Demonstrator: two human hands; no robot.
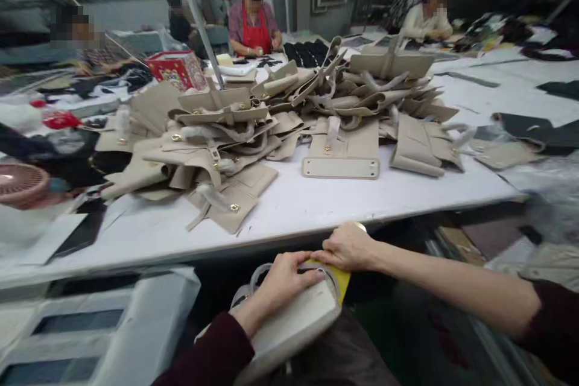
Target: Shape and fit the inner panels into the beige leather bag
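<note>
A cream handbag lies on my lap below the table edge, its wrapped handle showing at the left. My left hand rests on top of the bag with its fingers curled over the edge. My right hand is closed on a yellow piece at the bag's upper corner, just beside my left fingertips. Both hands touch the bag near the same spot.
A white table carries a big heap of beige bag parts with gold studs. A red box and a pink basket stand at the left. Other people work at the far tables. A white machine sits at lower left.
</note>
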